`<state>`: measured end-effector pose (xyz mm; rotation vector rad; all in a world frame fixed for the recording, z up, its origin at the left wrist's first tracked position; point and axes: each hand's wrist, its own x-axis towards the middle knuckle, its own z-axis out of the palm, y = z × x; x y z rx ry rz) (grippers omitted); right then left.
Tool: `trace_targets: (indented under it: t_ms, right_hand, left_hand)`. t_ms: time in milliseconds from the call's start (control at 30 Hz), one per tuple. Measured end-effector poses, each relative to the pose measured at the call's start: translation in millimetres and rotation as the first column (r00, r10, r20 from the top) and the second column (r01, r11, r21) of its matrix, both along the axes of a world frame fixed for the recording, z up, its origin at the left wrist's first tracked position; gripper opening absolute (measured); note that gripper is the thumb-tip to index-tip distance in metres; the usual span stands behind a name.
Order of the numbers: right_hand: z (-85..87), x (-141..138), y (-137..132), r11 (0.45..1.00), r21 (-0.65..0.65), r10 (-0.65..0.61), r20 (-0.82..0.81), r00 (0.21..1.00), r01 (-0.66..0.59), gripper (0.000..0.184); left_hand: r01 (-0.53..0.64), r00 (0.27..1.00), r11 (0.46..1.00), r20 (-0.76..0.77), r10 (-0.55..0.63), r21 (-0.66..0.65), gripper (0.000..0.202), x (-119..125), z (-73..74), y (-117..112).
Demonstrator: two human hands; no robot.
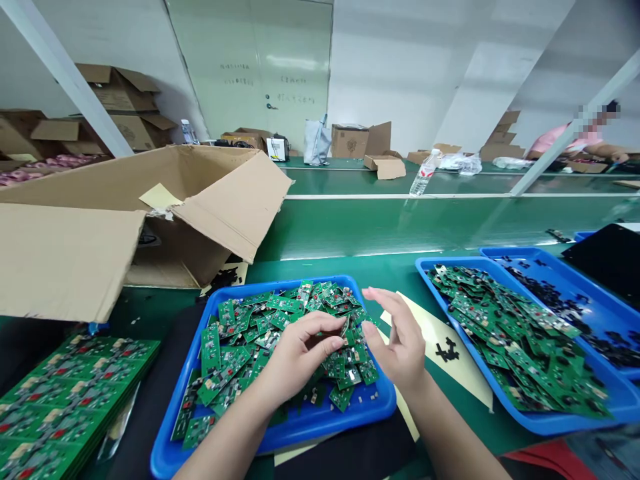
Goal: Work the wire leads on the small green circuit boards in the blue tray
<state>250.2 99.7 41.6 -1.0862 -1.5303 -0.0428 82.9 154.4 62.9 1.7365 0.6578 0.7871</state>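
Note:
My left hand [303,353] is over the blue tray [253,445] in front of me, thumb and fingers pinched together. Between its fingertips is a small green circuit board [345,326], seen nearly edge-on and partly hidden. Many like it, loose circuit boards [285,303], lie heaped in that tray. My right hand [403,343] hovers at the tray's right rim, thumb and fingers apart, with nothing in it. Just to its right, a few small black parts [447,350] rest on a cream sheet [467,367].
Stacked circuit board panels [65,400] lie at the left, below an open cardboard box [220,200]. On the right, another blue tray [540,427] holds more boards, beside a tray [530,257] of black parts. A bottle [425,173] and a person [555,140] are farther back.

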Motion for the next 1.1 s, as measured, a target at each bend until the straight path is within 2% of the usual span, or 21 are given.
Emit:
trace_targets:
  t_ms: [100, 200, 467, 733, 833, 1100]
  right_hand:
    - [4.9, 2, 0, 0.991, -0.133, 0.015, -0.071, 0.997, -0.025, 0.022]
    - [8.1, 3, 0, 0.981, -0.166, 0.080, -0.119, 0.990, -0.099, 0.010]
    - [7.7, 2, -3, 0.954, -0.196, 0.179, -0.227, 0.957, -0.225, 0.009]
    - [8.6, 1, -4, 0.980, -0.103, 0.174, 0.040, 0.984, -0.169, 0.012]
    - [8.2, 1, -3, 0.984, -0.069, 0.170, 0.090, 0.981, -0.164, 0.014]
    - [14.2, -1, -5, 0.960, -0.050, 0.274, -0.047, 0.961, -0.276, 0.017]
  left_hand:
    - [-0.076, 0.997, 0.984, 0.021, 0.074, 0.162, 0.020, 0, -2.7, -1]
    - [-0.079, 0.997, 0.961, 0.010, 0.079, 0.266, 0.020, -1, -3.0, 0]
    - [-0.116, 0.993, 0.924, 0.023, 0.116, 0.364, 0.023, -1, -3.6, 1]
    - [-0.158, 0.985, 0.890, 0.002, 0.174, 0.428, 0.027, -1, -8.7, 2]
    - [-0.163, 0.984, 0.874, 0.009, 0.179, 0.458, 0.028, -1, -10.6, 1]
    - [-0.219, 0.975, 0.820, 0.080, 0.209, 0.529, 0.027, 0, -10.3, 0]
